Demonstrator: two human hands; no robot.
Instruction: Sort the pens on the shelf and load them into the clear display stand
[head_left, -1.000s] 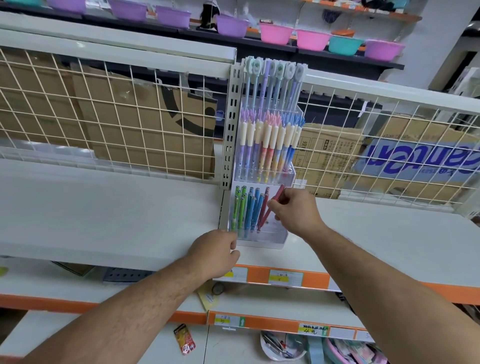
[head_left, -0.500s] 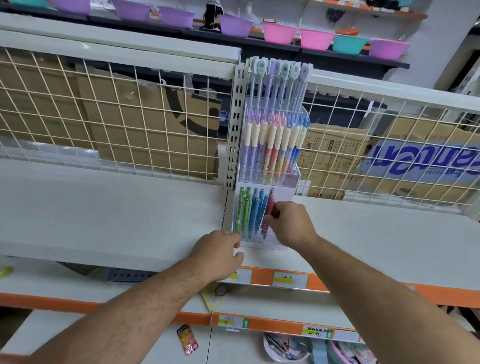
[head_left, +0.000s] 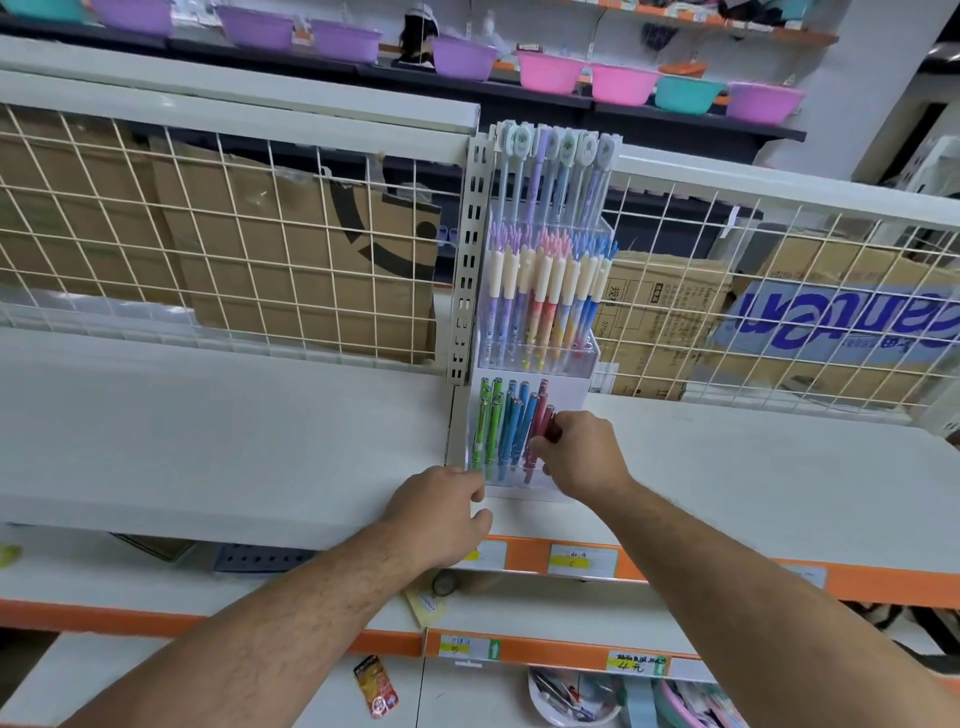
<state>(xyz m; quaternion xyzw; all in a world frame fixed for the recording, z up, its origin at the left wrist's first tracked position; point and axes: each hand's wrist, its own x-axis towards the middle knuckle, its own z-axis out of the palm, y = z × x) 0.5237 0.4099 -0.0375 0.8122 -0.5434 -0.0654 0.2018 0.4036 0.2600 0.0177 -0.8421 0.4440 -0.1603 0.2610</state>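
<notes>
Pens (head_left: 506, 431) stand colour-sorted in the clear display stand (head_left: 519, 488) on the shelf (head_left: 208, 441); our right hand (head_left: 582, 457) pinches a red pen (head_left: 543, 415) in its front tier, our left hand (head_left: 441, 509) grips its front-left corner.

One view only is given, worn on the head and aimed forward and down at a white shelf (head_left: 208, 441). The clear display stand (head_left: 537, 467) is caught close, dead centre. The left hand (head_left: 441, 512) and right hand (head_left: 582, 454) are seen stretched in from 7 and 5 o'clock. Coloured basins (head_left: 550, 70) on a far rack are framed at 12 o'clock. Straight rails are bent by the wide lens.
</notes>
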